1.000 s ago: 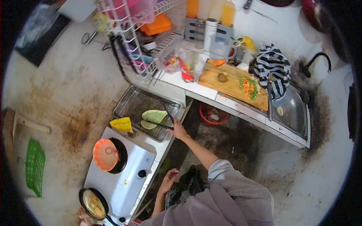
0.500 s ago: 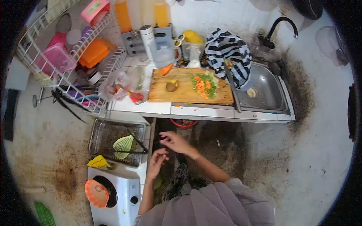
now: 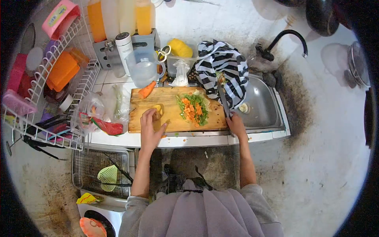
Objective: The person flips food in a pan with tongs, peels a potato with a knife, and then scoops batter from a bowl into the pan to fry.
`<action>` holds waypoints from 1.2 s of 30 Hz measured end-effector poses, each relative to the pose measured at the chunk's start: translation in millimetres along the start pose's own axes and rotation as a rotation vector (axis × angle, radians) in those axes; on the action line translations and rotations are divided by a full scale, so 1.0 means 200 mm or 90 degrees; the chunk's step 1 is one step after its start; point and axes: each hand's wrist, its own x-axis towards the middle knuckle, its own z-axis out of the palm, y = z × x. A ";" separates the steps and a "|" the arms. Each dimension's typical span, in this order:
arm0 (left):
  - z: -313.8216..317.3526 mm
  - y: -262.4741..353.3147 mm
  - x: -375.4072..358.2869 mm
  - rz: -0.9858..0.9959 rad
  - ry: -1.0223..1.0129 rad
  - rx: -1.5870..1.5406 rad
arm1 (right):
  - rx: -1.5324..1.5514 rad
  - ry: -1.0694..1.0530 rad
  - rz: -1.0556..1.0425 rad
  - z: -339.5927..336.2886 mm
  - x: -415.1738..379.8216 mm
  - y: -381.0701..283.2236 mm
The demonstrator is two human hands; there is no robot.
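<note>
On the wooden cutting board (image 3: pixel 140 106) a partly peeled potato (image 3: pixel 159 110) shows its yellow side. The fingers and thumb of my left hand (image 3: pixel 150 126) curve around it, covering part of it. At the board's right end my right hand (image 3: pixel 236 124) is closed around the handle of a knife (image 3: pixel 223 96), whose blade points away toward a striped cloth. Between my hands lies a pile of diced carrot (image 3: pixel 192 110) mixed with chopped greens (image 3: pixel 203 115). A carrot piece (image 3: pixel 147 90) rests at the board's far left corner.
Right of the board is a metal sink (image 3: pixel 262 108) with a black tap (image 3: pixel 286 37). A striped cloth (image 3: pixel 205 51), a water jug (image 3: pixel 142 69) and a white bottle (image 3: pixel 124 49) stand behind. Plastic bags (image 3: pixel 92 104) and a dish rack (image 3: pixel 79 130) are left; a stove (image 3: pixel 114 217) sits lower left.
Both hands have moved from below the counter edge up to the board. The left has come around the potato; the right has taken hold of the knife handle. The view has shifted.
</note>
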 end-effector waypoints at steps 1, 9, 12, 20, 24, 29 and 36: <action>0.01 -0.02 0.02 -0.007 -0.001 -0.001 | 0.004 0.040 0.000 -0.03 -0.03 -0.08; 0.00 -0.13 0.08 -0.067 -0.047 0.050 | 0.029 0.106 -0.019 -0.18 -0.16 -0.12; -0.01 -0.13 0.10 -0.094 -0.088 0.074 | 0.203 0.022 0.129 -0.37 -0.33 -0.20; -0.01 -0.14 0.13 -0.222 -0.207 -0.052 | 0.534 -0.060 0.039 -0.36 -0.53 -0.21; 0.12 -0.15 0.05 -0.146 -0.054 -0.229 | 0.352 -0.187 -0.079 -0.24 -0.44 -0.35; 0.16 -0.04 0.04 -0.370 0.013 -0.615 | 0.320 -0.158 -0.166 -0.26 -0.39 -0.62; 0.29 0.24 0.08 -0.330 0.162 -0.693 | 0.211 -0.152 -0.317 -0.41 -0.31 -0.65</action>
